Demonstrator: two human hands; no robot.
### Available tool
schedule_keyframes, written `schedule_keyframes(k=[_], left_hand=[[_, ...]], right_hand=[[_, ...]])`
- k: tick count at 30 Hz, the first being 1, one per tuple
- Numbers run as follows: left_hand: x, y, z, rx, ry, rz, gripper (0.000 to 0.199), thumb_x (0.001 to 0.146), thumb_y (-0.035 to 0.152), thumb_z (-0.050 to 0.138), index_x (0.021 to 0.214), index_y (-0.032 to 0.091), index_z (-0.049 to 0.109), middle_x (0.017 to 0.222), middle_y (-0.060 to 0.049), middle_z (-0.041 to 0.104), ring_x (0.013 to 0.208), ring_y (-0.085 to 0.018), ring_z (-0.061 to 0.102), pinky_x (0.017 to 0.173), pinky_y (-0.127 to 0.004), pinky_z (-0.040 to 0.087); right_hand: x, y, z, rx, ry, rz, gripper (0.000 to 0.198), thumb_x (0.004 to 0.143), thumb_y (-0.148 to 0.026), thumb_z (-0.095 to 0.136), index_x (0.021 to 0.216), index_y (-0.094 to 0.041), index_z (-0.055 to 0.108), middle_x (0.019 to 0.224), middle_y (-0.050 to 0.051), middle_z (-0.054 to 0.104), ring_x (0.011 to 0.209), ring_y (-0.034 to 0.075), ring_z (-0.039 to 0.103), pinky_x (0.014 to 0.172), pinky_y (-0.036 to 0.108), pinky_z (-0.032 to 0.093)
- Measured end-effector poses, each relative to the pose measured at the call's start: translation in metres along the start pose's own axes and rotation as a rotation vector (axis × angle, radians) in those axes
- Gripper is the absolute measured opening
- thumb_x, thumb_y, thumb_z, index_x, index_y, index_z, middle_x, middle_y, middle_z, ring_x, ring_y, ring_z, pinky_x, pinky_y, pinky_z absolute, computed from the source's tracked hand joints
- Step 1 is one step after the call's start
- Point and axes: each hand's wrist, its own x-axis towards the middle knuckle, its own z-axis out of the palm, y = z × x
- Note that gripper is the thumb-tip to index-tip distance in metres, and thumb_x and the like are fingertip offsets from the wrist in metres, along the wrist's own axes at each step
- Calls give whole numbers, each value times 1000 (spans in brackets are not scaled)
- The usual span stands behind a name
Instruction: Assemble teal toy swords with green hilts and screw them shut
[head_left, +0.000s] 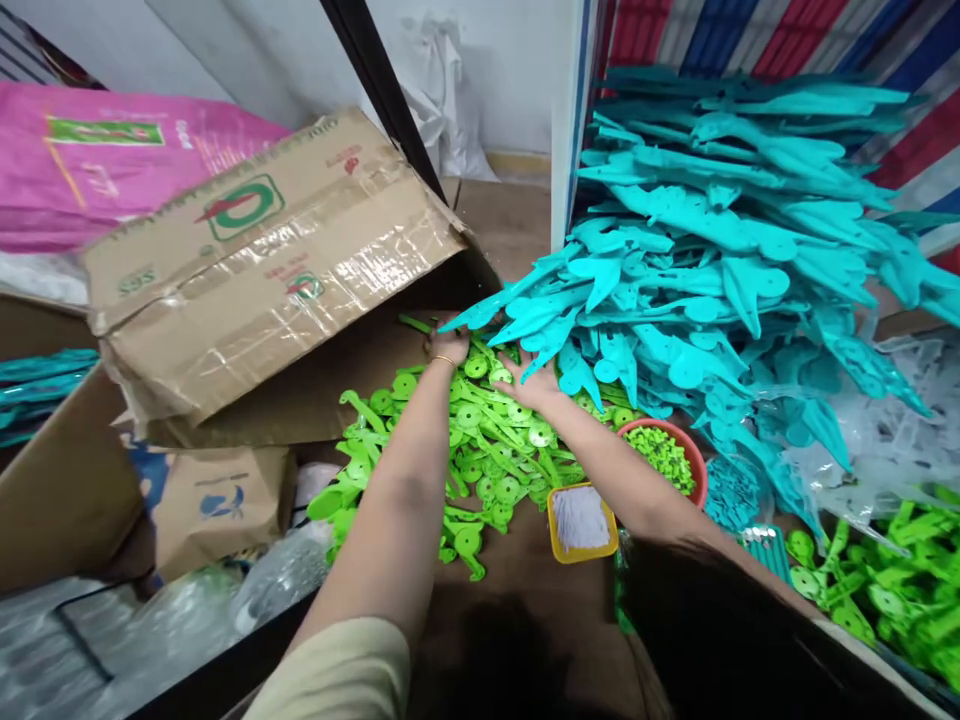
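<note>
A heap of bright green plastic parts point(480, 440), with long curved arms and round discs, lies on the brown floor in front of me. At the heap's far edge, my left hand point(448, 345) reaches in beside a thin green piece; its fingers are partly hidden. My right hand point(534, 382) rests on the green parts with its fingers spread. Just beyond and to the right of it rises a tall stack of turquoise plastic parts point(690, 240), whose pointed ends overhang the green heap near both hands.
A tilted cardboard box point(277, 270) stands at the left, near a pink sack point(135, 170). Closer in are a red bowl of small green pieces point(700, 470) and a yellow tray with white contents point(555, 535). More green parts point(900, 590) lie at right.
</note>
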Motion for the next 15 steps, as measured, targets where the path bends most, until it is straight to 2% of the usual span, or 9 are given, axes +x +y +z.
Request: schedule_keyframes(k=[3,6,9,12,15], left_hand=[[-31,-4,14,4,23,-13,41,93,36,40,125,13,54,133,-18,51,127,-33,44,105,-51,36],[-67,-5,23,16,41,-42,41,94,36,38,121,11,55,132,-21,50,125,-34,44,105,-49,35],[-95,-5,28,19,33,-78,42,94,37,39,122,9,53,128,-20,53,120,-31,49,103,-50,36],[-114,-8,23,4,4,-70,42,93,37,44,124,12,55,128,-17,56,118,-29,51,102,-46,38],[-126,-21,5,-7,22,-89,40,92,39,45,126,22,57,130,-12,57,124,-31,46,103,-49,37]], right_hand=[[-16,15,4,-34,-76,-16,57,91,-60,44,140,-31,47,153,9,29,141,39,22,110,70,7],[-43,22,3,-63,-110,-38,52,92,-53,46,139,-31,47,155,10,26,142,37,22,114,65,9],[-64,22,-1,-79,-130,-32,52,92,-46,50,141,-30,45,157,11,21,146,34,15,114,59,20],[-76,19,-2,-79,-138,13,55,92,-41,50,144,-26,41,159,12,14,147,34,10,110,56,31],[-86,14,-2,-68,-111,55,58,93,-34,49,148,-23,34,160,15,12,147,37,10,110,61,28]])
